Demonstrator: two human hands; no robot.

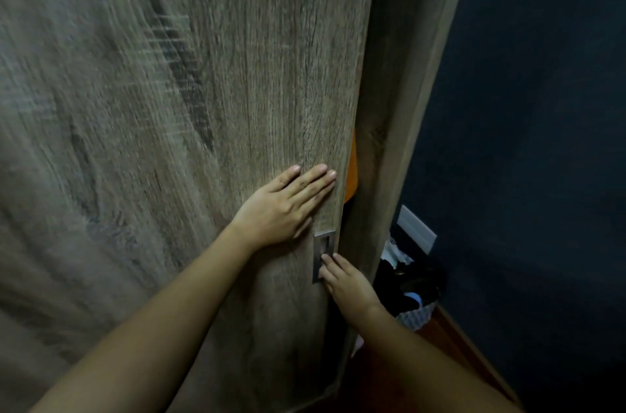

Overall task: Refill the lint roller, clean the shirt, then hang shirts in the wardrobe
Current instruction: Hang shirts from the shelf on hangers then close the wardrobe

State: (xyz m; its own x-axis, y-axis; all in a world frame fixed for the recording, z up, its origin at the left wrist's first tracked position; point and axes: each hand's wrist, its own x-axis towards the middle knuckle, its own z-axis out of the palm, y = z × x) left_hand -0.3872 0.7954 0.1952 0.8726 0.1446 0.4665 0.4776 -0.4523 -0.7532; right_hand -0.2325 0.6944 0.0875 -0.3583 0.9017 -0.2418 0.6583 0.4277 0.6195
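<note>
Two hands on the wardrobe door point(203, 91), my left hand point(284, 206) flat, fingers straight and together near its right edge, my right hand point(345, 280) lower, straight fingertips touching the metal handle point(322, 251), orange sliver point(352, 172) in the gap by the frame point(399, 107), basket point(415, 307) on floor.

Dim, flat light; wardrobe door point(169, 91) motion-blurred upper left; my left hand point(288, 206) sharper at centre; right of frame near black; edges bow.
</note>
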